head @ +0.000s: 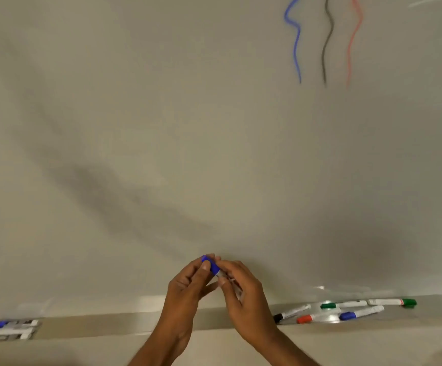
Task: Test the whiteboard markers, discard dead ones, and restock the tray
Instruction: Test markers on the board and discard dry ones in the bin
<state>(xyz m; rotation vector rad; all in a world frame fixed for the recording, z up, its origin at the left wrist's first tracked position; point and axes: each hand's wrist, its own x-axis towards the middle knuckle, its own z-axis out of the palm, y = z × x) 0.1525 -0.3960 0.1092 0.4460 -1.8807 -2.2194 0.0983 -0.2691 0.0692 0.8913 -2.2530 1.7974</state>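
Closest to the camera, two bare forearms rise from the bottom edge and the hands meet in the middle, just in front of the tray. The left hand (185, 289) has its thumb and fingertips pinching the blue cap end of a blue marker (211, 264), and the other fingers are loosely curled below. The right hand (243, 294) is curled round the marker's white barrel, with its fingers pressed together around it. The marker slants up to the left between the two hands, above the tray and touching nothing else; whether the cap is fully seated cannot be told. Behind the hands the tray (109, 326) runs across the foot of the board. On its right stretch lie five loose markers (342, 310), some crossing or touching: one with a black cap, one red, one blue and two green. At the tray's far left end, well apart from these, a row of three markers (8, 331) lies side by side, with blue, black and red caps, blurred. Farther back the whiteboard (161, 128) fills the view. Near its upper right are three wavy vertical strokes side by side: a blue line (295, 40), a black line (327, 40) and a red line (353, 40).
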